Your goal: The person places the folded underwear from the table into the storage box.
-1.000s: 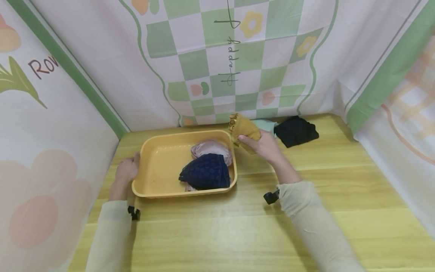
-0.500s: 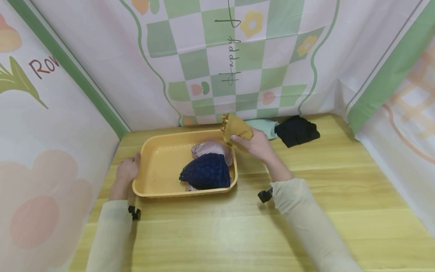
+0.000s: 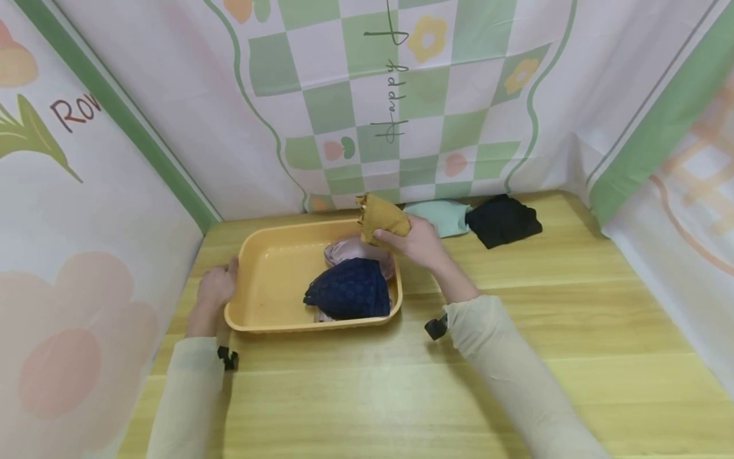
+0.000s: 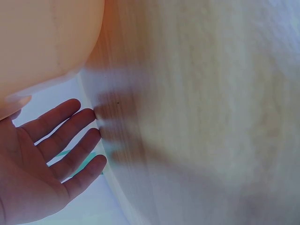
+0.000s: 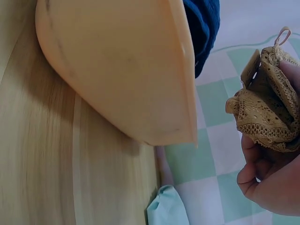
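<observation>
A yellow plastic tray (image 3: pixel 266 280) stands at the left of the wooden table. In the head view my left hand (image 3: pixel 216 287) is at its left end. The left wrist view shows the thumb side at the tray's rim and the fingers (image 4: pixel 75 152) straight and spread. My right hand (image 3: pixel 421 242) grips a folded mustard lace bra (image 3: pixel 383 217) above the tray's back right corner. Its lace edge and a small strap loop show in the right wrist view. A folded navy garment (image 3: pixel 346 290) lies in the tray, partly over a dusty-pink one (image 3: pixel 355 250).
Behind my right hand, a mint folded cloth (image 3: pixel 447 217) and a black folded cloth (image 3: pixel 503 221) lie along the table's back edge. A printed curtain (image 3: pixel 401 115) hangs behind the table, with more printed cloth (image 3: pixel 69 210) at the left side.
My right hand has moved left with the mustard bra, from beside the tray to over its right end. More of the mint cloth shows. My left hand has stayed at the tray.
</observation>
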Motion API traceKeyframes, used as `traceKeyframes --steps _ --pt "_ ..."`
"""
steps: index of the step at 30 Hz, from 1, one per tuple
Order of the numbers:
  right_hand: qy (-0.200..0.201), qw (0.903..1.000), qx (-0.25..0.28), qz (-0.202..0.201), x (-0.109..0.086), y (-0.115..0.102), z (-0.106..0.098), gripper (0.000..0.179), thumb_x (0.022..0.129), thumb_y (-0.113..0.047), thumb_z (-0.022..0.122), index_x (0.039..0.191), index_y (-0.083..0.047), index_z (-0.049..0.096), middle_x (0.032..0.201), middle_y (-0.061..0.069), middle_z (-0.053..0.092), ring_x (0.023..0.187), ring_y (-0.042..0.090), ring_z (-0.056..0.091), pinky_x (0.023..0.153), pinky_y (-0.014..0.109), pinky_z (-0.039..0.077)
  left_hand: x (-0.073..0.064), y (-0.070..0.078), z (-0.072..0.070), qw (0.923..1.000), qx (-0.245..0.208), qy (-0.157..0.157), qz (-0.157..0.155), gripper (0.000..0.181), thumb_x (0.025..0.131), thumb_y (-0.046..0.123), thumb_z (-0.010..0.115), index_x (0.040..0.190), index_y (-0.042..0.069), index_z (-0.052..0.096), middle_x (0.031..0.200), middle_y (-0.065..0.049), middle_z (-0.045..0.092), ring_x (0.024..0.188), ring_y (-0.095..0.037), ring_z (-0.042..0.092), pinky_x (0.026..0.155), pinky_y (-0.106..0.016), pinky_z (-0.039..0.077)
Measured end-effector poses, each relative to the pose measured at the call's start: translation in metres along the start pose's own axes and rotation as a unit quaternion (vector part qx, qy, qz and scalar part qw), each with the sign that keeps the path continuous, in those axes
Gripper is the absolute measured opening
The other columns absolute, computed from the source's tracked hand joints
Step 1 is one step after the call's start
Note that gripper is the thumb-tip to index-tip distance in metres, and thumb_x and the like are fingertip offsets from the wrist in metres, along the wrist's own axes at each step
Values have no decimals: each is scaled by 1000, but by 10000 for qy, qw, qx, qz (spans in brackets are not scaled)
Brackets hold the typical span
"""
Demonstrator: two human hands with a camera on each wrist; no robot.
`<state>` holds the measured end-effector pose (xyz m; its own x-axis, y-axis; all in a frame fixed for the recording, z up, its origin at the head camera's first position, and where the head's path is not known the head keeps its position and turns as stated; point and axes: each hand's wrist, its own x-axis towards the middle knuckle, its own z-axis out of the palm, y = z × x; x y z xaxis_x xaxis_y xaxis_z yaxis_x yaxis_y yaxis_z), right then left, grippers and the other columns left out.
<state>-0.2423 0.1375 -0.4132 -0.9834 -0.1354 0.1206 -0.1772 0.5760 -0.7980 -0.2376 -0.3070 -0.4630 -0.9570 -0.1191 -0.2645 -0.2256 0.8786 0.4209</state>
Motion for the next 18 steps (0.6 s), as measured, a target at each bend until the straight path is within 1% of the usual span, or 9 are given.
traceKeyframes --steps 4,6,9,14,18 --pt "11 9999 8 -137 4 -3 5 44 85 -58 72 94 -16 65 86 4 67 76 21 59 64 34 48 0 0 0 10000 6 -5 -4 95 99 63 -5 149 -7 36 149 -39 36 137 -59 33 118 -65 26" --pt "21 9998 65 -204 6 -5 7 42 85 -55 74 97 -16 66 86 4 66 75 21 58 63 33 47 0 0 0 10000 -7 7 8 95 99 63 -4 149 -7 36 149 -39 36 137 -59 33 117 -65 27" --pt "8 9998 109 -186 9 -8 11 45 84 -54 75 102 -14 66 85 6 65 73 23 57 61 35 47 0 1 -1 10000 -9 4 27 94 100 62 -4 149 -7 36 149 -39 36 137 -59 33 117 -65 27" --pt "-54 10000 -24 10 11 -12 17 59 82 -56 76 117 -11 64 98 7 69 84 25 63 68 37 50 0 1 -2 10000 -23 -44 -13 91 101 61 -2 150 -7 35 150 -39 34 137 -59 32 117 -66 26" --pt "-39 9994 -337 -31 16 -13 25 59 83 -53 76 120 -9 62 102 8 69 88 27 64 71 39 51 0 -1 -2 9999 -99 -49 -21 90 101 61 0 150 -6 35 151 -39 34 138 -60 32 117 -66 26"
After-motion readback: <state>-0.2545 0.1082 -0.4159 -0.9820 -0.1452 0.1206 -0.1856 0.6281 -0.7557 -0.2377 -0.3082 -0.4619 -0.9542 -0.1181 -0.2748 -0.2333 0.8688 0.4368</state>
